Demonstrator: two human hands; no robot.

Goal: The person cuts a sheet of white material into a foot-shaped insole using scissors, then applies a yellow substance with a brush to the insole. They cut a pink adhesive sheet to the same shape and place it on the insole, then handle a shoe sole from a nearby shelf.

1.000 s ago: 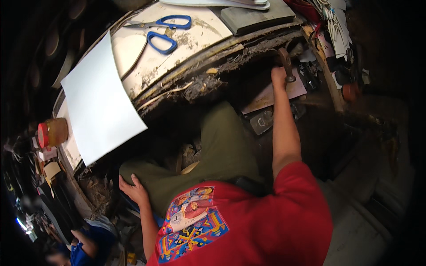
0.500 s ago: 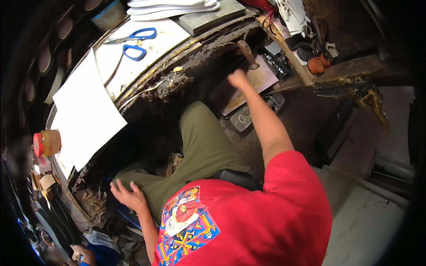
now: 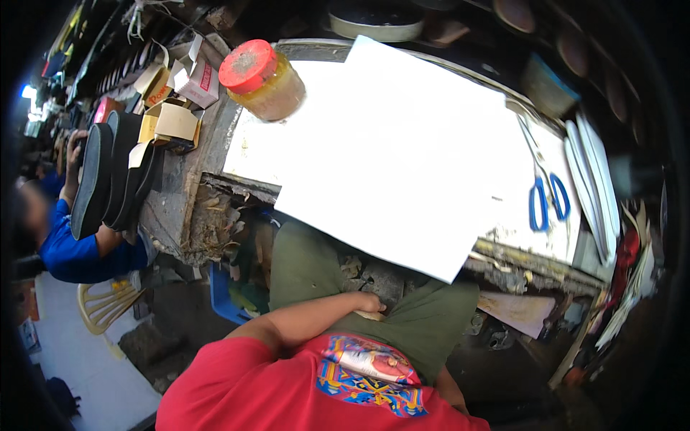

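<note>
My left hand (image 3: 368,304) rests in my lap between the green-trousered thighs, fingers curled closed around or against a small tan piece that I cannot make out. Of my right side only a bit of forearm (image 3: 450,389) shows beside the thigh, and its hand is hidden. In front of my knees a large white sheet (image 3: 392,158) lies across the bench, its near corner hanging over the edge. Blue-handled scissors (image 3: 548,201) lie to its right. A red-lidded jar (image 3: 266,82) with yellowish-brown contents stands at its left.
Small open cartons (image 3: 176,118) and dark sole-shaped pieces (image 3: 108,169) sit at the bench's left end. A person in a blue sleeve (image 3: 79,248) is beyond them. White stacked pieces (image 3: 593,190) stand at the right. A pinkish board (image 3: 514,309) lies below the bench, right.
The view has swung left. My left hand has gone from lying spread on my knee to closed in my lap. My right arm, stretched toward the pinkish board before, is now down beside me.
</note>
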